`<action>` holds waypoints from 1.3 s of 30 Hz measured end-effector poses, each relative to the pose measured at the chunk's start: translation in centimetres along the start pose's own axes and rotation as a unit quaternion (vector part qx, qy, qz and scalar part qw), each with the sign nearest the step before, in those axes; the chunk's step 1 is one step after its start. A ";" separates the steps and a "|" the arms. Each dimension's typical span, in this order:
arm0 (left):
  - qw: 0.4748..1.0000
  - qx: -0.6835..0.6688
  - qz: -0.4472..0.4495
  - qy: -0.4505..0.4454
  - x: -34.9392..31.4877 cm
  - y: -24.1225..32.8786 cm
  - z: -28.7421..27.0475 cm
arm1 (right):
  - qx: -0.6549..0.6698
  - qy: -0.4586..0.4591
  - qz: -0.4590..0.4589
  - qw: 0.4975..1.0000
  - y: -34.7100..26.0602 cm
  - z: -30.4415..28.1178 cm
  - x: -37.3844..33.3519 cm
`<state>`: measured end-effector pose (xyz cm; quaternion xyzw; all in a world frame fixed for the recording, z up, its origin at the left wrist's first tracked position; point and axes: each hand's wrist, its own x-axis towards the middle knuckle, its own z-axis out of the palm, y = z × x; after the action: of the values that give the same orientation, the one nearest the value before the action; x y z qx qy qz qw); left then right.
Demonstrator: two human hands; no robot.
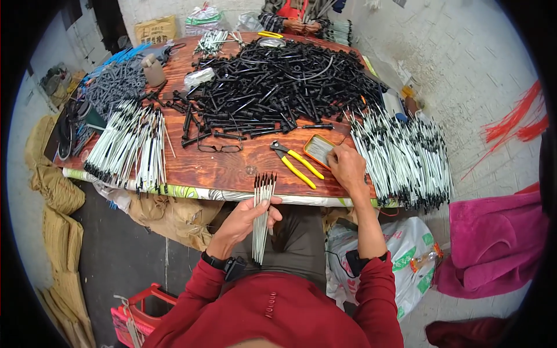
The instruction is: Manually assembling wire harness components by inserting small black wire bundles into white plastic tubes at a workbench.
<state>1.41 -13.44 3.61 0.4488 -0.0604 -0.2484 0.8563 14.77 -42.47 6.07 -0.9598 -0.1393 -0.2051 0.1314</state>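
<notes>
My left hand (246,221) holds a small bundle of thin white rods with black tips (259,235) upright in front of my body, just off the table's near edge. The thumb lies across the front of the rods. My right hand (349,166) reaches down at the right side of a small orange-rimmed tray (305,152) filled with thin metal pins (318,148). Its fingers are bent together, and their tips are partly hidden, so what they pinch does not show. Left of the tray lie yellow-handled pliers (295,164), with a pair of glasses (220,148) farther left.
Black plastic parts (278,87) cover the wooden table's (191,168) middle. White rods are heaped at left (130,145) and right (403,156); grey parts (113,81) lie far left. Across the table, another person's hands (301,26) are at work. A plastic bag (383,261) sits below.
</notes>
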 end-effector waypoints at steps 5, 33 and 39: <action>0.999 -0.016 -0.003 0.029 0.7 -0.2 -0.7 | 0.025 -0.003 0.007 1.000 0.2 0.0 0.4; 0.999 0.012 -0.016 0.025 1.9 -0.6 -0.3 | 0.458 -0.116 0.034 0.881 -4.0 -1.4 -0.6; 0.999 0.021 -0.015 0.019 1.9 -0.7 0.1 | 0.471 -0.190 0.017 0.861 -8.1 -2.7 -2.2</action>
<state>2.73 -14.76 2.87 0.4719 -0.0429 -0.2516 0.8439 9.30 -36.28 9.13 -0.8061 -0.2254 0.0740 0.5422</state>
